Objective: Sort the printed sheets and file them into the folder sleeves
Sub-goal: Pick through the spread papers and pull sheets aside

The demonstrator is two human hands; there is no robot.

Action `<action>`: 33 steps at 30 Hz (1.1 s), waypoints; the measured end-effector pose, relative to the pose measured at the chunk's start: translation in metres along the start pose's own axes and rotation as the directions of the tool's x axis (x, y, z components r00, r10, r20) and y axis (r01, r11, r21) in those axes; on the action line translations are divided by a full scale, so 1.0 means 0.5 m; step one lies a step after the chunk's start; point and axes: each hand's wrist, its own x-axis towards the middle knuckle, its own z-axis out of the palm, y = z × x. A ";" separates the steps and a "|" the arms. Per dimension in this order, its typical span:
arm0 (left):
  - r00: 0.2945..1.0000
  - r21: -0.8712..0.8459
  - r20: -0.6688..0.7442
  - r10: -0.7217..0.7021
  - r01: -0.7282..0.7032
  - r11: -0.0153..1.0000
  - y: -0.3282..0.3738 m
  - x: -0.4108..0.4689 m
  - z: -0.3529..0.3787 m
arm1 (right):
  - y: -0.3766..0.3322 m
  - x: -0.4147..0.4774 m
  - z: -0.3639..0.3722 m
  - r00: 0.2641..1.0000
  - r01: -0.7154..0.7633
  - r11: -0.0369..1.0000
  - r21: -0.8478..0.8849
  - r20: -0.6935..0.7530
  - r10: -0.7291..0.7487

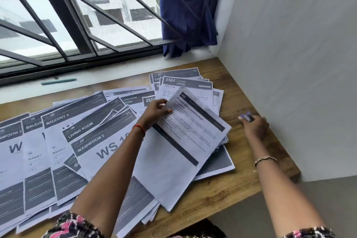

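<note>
Printed sheet [193, 133] in left grip [154, 112]

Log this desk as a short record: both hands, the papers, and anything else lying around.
left hand: pinches the upper edge of the Pre-wash sheet
right hand: holds a small purple object by the wall
printed sheets: overlapping across the wooden table
folder: not in view
green pen: on the windowsill

Soft daylight from the window [77, 15]; wide-angle bending at the edges.
</note>
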 end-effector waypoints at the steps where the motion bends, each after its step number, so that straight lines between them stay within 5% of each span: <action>1: 1.000 -0.025 -0.021 0.000 -0.001 1.000 -0.005 -0.003 0.000 | 0.002 -0.006 -0.001 1.000 0.003 1.000 -0.020 0.002 -0.003; 8: 0.977 -0.215 -0.206 -0.051 0.005 0.977 -0.029 -0.029 0.001 | -0.026 -0.028 -0.007 0.999 0.041 0.998 -0.042 -0.001 -0.041; 11: 0.956 -0.324 -0.274 -0.106 0.012 0.946 -0.036 -0.040 -0.002 | -0.062 -0.043 -0.014 0.970 0.239 0.952 0.189 0.009 -0.245; 13: 0.940 -0.398 -0.311 -0.143 0.007 0.917 -0.039 -0.048 -0.002 | -0.100 -0.067 -0.027 0.941 0.176 0.883 0.436 0.189 -0.281; 16: 0.914 -0.479 -0.354 -0.200 0.006 0.878 -0.034 -0.058 0.002 | -0.145 -0.097 -0.034 0.796 -0.142 0.792 0.594 0.544 -0.265; 21: 0.866 -0.541 -0.415 -0.280 0.013 0.841 -0.029 -0.065 0.014 | -0.158 -0.109 -0.020 0.516 -0.188 0.793 0.580 0.745 -0.422; 25: 0.874 -0.576 -0.384 -0.298 0.026 0.817 -0.017 -0.080 0.029 | -0.155 -0.114 -0.014 0.566 -0.141 0.818 0.558 0.723 -0.396; 30: 0.971 -0.386 -0.049 -0.234 0.198 0.901 -0.013 -0.109 0.025 | -0.126 -0.093 -0.021 0.595 -0.268 0.782 0.563 0.735 -0.325; 33: 0.985 -0.364 -0.012 -0.170 0.154 0.918 -0.029 -0.109 0.038 | -0.121 -0.090 -0.029 0.615 -0.287 0.763 0.579 0.723 -0.316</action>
